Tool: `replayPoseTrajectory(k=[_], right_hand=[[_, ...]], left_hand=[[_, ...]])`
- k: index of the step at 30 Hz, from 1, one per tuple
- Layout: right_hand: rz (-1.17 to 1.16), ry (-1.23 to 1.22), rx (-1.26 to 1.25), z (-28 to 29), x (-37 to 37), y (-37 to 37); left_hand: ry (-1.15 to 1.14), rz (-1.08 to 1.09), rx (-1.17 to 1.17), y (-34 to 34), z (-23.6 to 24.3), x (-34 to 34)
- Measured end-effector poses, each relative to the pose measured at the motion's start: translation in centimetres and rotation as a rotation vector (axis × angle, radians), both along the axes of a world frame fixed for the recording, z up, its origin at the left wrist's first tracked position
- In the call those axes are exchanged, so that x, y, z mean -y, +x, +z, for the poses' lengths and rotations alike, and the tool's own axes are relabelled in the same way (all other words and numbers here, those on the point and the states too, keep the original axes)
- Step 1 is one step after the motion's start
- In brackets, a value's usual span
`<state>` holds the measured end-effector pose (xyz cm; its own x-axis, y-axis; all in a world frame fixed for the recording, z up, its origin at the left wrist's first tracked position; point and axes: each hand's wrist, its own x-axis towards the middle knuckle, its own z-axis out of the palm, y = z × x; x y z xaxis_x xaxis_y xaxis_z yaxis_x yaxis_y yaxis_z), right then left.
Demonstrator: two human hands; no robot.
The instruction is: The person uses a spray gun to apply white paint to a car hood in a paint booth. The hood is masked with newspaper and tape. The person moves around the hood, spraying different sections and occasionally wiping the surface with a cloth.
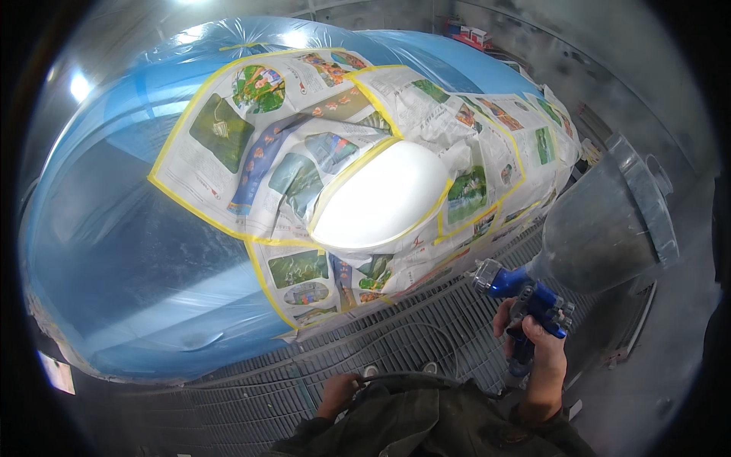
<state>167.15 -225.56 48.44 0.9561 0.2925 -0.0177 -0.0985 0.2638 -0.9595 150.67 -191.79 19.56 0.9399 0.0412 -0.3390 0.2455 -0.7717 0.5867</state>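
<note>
My right hand [537, 354] is wrapped round the grip of a blue spray gun [525, 293], held up at the right. A large translucent cup [601, 225] sits on top of the gun, tilted to the right. The gun's metal nozzle points left, toward a glossy white panel [384, 199] on a car, and stays apart from it. Newspaper sheets [221, 133] edged with yellow masking tape [202, 212] surround this bare panel. Low at my waist, my left hand [339, 394] is closed on what looks like a dark air hose [396, 375]; its fingers are partly hidden.
Blue plastic film [145, 282] covers the rest of the car. Under me lies a slatted metal floor grating [411, 335], with a hose looping over it. My shoes show beside the car. Red and white items [468, 34] stand by the far wall.
</note>
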Motion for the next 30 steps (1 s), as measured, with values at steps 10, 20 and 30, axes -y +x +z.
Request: replayPoseTrajectory(k=[10, 20, 30], right_hand=[[0.153, 0.025, 0.001, -1.3, 2.5, 3.0], [0.192, 0.061, -0.045, -2.2, 2.9, 4.4], [0.220, 0.096, -0.067, -2.9, 3.2, 4.4]], left_hand=[[0.106, 0.104, -0.094, -1.5, 0.0, 2.5], [0.153, 0.168, -0.169, -3.5, 0.1, 3.6], [0.161, 0.144, -0.141, -4.2, 0.5, 3.6]])
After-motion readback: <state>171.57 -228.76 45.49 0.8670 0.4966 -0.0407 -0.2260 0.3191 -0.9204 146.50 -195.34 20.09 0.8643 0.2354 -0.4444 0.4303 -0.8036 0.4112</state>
